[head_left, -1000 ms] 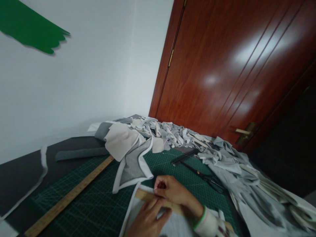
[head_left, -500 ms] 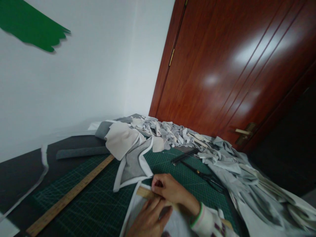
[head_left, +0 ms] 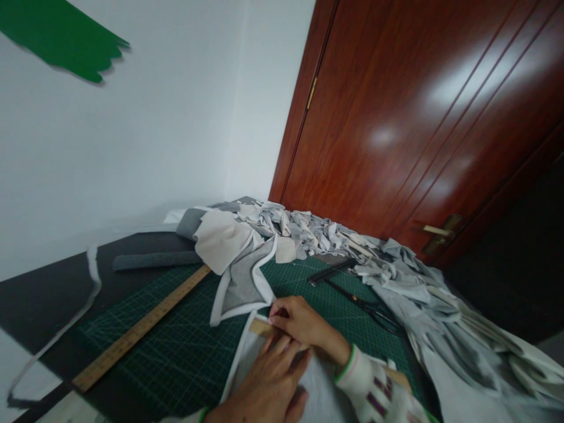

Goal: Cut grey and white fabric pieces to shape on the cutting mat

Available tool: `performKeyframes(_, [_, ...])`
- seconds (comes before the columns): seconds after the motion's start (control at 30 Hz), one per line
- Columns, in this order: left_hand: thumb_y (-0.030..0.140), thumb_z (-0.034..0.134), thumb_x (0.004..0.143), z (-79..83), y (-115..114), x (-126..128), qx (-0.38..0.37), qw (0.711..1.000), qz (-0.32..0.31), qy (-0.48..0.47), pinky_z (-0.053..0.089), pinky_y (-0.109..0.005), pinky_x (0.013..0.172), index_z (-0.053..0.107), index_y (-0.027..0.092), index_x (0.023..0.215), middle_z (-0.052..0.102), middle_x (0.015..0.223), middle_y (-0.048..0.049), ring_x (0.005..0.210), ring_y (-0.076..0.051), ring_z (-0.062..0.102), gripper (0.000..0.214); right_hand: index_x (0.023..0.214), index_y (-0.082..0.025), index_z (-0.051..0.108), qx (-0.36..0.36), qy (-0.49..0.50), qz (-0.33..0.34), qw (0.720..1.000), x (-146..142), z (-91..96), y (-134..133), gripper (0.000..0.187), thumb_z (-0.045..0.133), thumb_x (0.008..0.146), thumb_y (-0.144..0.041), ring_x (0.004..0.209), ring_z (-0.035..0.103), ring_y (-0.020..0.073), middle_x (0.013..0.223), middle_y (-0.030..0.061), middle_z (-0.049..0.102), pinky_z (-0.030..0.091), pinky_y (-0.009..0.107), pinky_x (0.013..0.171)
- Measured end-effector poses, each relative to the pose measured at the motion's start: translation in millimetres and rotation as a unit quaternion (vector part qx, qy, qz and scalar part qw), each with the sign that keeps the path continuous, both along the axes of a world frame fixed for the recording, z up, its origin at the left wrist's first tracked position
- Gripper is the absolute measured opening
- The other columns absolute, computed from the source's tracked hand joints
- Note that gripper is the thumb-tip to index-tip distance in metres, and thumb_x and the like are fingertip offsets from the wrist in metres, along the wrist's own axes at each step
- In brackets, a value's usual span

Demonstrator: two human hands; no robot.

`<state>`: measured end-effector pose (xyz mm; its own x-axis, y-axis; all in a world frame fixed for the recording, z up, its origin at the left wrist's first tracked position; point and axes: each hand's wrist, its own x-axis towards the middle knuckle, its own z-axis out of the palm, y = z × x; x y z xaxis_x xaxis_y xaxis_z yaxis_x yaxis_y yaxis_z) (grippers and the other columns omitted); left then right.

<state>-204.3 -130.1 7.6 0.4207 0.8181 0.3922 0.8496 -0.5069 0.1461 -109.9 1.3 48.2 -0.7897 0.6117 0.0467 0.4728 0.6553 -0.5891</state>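
My left hand (head_left: pixel 268 385) lies flat at the bottom centre, fingers stretched out, pressing on a pale grey fabric piece with a white edge (head_left: pixel 240 367) and touching a short wooden ruler (head_left: pixel 259 327). My right hand (head_left: pixel 302 323), in a white sleeve with a green cuff, is closed in a pinch at the ruler's far end. What its fingers hold is hidden. Both hands rest over a green cutting mat (head_left: pixel 185 346).
A long wooden ruler (head_left: pixel 141 332) lies diagonally on the mat's left side. Another grey piece with white edging (head_left: pixel 242 288) lies just beyond my hands. Black scissors (head_left: pixel 370 308) lie to the right, beside heaps of grey fabric scraps (head_left: pixel 308 232). A dark red door (head_left: pixel 418 117) stands behind.
My left hand has slid forward and lies flatter, with more of it in view. My right hand has shifted slightly left along the short ruler. The view has shifted a little.
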Motion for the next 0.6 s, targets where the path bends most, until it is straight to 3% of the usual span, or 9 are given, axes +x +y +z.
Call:
performKeyframes(0.2, [0.023, 0.069, 0.082, 8.2, 3.5, 2.8, -0.048, 0.999, -0.011, -0.002, 0.044, -0.061, 0.107, 0.059, 0.014, 0.135, 0.061, 0.138, -0.0161, 0.133, -0.039, 0.051, 0.055, 0.087, -0.011, 0.078, 0.013, 0.013, -0.006, 1.000, -5.1, -7.1, -0.1, 0.013, 0.065, 0.085, -0.012, 0.072, 0.066, 0.0132, 0.080, 0.0055, 0.077, 0.043, 0.020, 0.069])
performKeyframes(0.4, [0.022, 0.068, 0.083, 15.6, 3.1, 4.8, -0.054, 0.998, -0.008, -0.011, 0.045, -0.061, 0.107, 0.063, 0.014, 0.128, 0.064, 0.134, -0.0152, 0.129, -0.038, 0.054, 0.046, 0.087, -0.013, 0.077, 0.036, 0.026, -0.004, 0.999, -10.8, -9.9, -4.8, 0.013, 0.064, 0.087, -0.014, 0.074, 0.067, 0.0127, 0.081, 0.0043, 0.077, 0.043, 0.019, 0.069])
performKeyframes(0.6, [0.020, 0.065, 0.083, 10.6, 3.9, 3.9, -0.037, 0.999, -0.013, -0.015, 0.045, -0.058, 0.106, 0.059, 0.015, 0.133, 0.063, 0.135, -0.0140, 0.128, -0.036, 0.054, 0.050, 0.085, -0.015, 0.078, 0.058, -0.009, 0.029, 0.998, -12.8, 1.7, -5.3, 0.016, 0.063, 0.086, -0.011, 0.072, 0.066, 0.0130, 0.078, 0.0034, 0.077, 0.043, 0.019, 0.069])
